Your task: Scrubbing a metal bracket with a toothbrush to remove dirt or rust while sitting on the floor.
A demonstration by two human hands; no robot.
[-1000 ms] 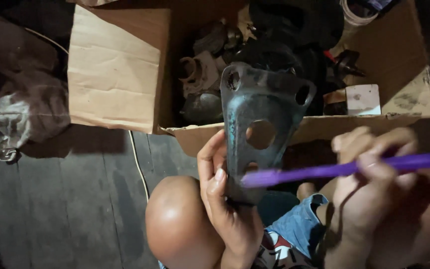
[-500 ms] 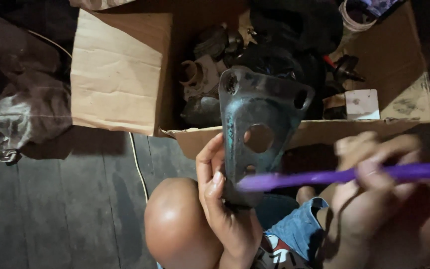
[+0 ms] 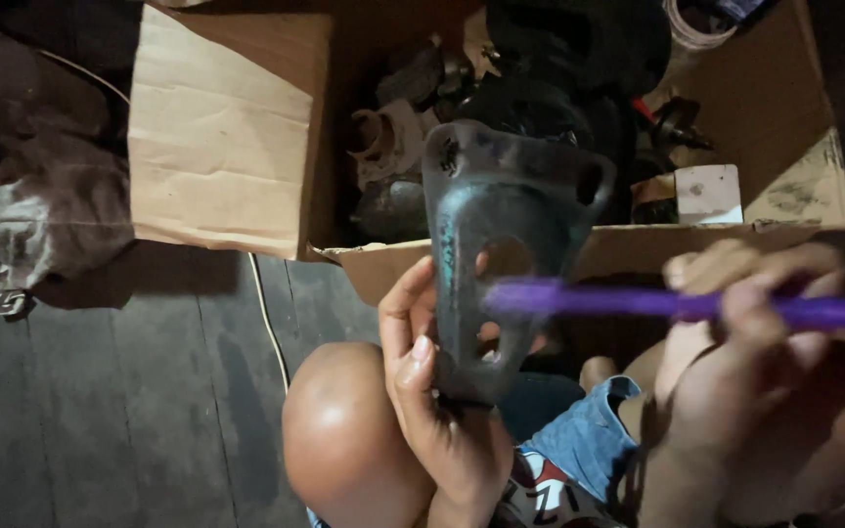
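purple stick (image 3: 677, 305), dark grey bracket (image 3: 501, 225), brown box (image 3: 227, 127)

Left hand (image 3: 442, 401) raised, fingers (image 3: 405, 313) curled; right hand (image 3: 765, 391) clenched.

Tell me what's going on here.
A person crouches over a dark wooden floor. Their left hand holds a dark metal bracket upright by its narrow lower end. Their right hand holds a purple brush-like stick, its tip lying across the bracket's face near the round hole. Behind stands an open cardboard box full of dark machine parts. A crumpled cloth lies to the left.
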